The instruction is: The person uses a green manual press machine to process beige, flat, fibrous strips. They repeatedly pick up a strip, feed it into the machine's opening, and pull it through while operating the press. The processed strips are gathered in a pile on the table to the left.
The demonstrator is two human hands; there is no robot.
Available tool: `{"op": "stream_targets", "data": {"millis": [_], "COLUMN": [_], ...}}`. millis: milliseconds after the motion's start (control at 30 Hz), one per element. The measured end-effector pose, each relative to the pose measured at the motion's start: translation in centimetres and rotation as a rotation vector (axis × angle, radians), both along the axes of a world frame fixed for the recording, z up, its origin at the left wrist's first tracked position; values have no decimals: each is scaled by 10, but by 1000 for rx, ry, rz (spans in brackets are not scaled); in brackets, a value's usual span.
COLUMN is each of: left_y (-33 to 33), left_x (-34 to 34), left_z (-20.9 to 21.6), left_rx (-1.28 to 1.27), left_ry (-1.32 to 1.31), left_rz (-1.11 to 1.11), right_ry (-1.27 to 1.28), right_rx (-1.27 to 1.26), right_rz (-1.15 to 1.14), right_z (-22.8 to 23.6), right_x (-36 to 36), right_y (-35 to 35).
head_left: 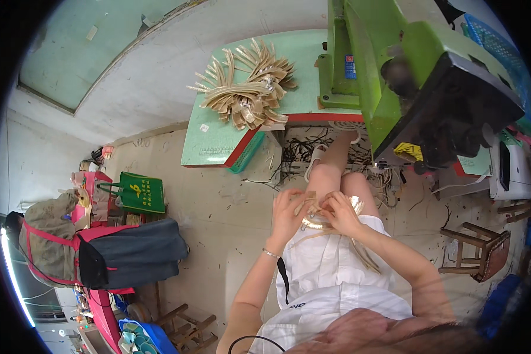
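Above my lap, my left hand point(288, 213) pinches a shiny gold strap point(317, 223) with bent fingers. Close beside it, my right hand point(341, 213) has its fingers closed on the same gold piece, with part of it hidden beneath them. More gold-beige straps point(366, 258) lie across the white clothing on my lap, hanging toward the right. Past my knees, a large heap of similar gold-beige straps point(248, 94) rests on the green work table point(209, 141). The fine detail between my fingertips is too small to make out.
A green sewing machine point(383, 76) stands on the table at the right. Dark scraps point(301, 150) litter the floor below it. To the right is a wooden stool point(484, 253). At left are a green bag point(143, 193) and a dark garment point(138, 253) over pink cloth.
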State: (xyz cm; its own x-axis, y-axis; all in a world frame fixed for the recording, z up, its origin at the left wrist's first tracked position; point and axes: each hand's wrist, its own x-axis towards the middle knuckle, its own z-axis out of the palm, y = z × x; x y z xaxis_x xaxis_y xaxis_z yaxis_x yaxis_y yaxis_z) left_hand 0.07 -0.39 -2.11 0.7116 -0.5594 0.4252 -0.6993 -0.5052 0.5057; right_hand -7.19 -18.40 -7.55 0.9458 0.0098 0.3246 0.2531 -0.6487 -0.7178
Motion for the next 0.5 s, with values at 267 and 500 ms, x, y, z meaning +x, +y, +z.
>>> {"op": "stream_targets", "data": {"millis": [267, 500], "left_y": [-24, -70], "left_x": [-12, -10], "left_z": [86, 140], "left_rx": [-554, -420], "left_ry": [1299, 1032], "left_rz": [-118, -419], "right_ry": [488, 500], "right_rx": [694, 55], "right_rz": [217, 343], "right_z": [112, 255], "right_x": [-21, -4], "right_y": [-32, -128]}}
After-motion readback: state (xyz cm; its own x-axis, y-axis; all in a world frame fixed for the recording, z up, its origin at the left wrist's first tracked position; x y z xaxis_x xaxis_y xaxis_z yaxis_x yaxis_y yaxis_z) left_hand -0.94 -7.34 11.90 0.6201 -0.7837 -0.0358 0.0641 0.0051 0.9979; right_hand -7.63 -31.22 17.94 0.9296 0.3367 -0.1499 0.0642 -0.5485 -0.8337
